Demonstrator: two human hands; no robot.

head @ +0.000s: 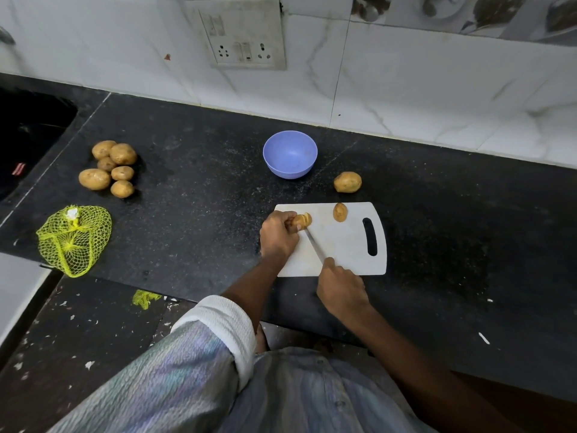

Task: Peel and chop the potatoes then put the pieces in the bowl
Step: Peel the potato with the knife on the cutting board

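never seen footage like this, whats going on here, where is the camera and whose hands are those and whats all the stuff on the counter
There is no machine here. A person wears one wide-angle camera on the head, so you look down along their own arms at a black kitchen counter.

The left hand holds a potato half down on the white cutting board. The right hand grips a knife whose blade reaches up to that piece. The skin looks still on. Another potato half lies further back on the board.

Behind the board stand an empty blue bowl and one whole potato. Far left lies a pile of six potatoes, and nearer, the yellow net bag lies on the counter, empty.
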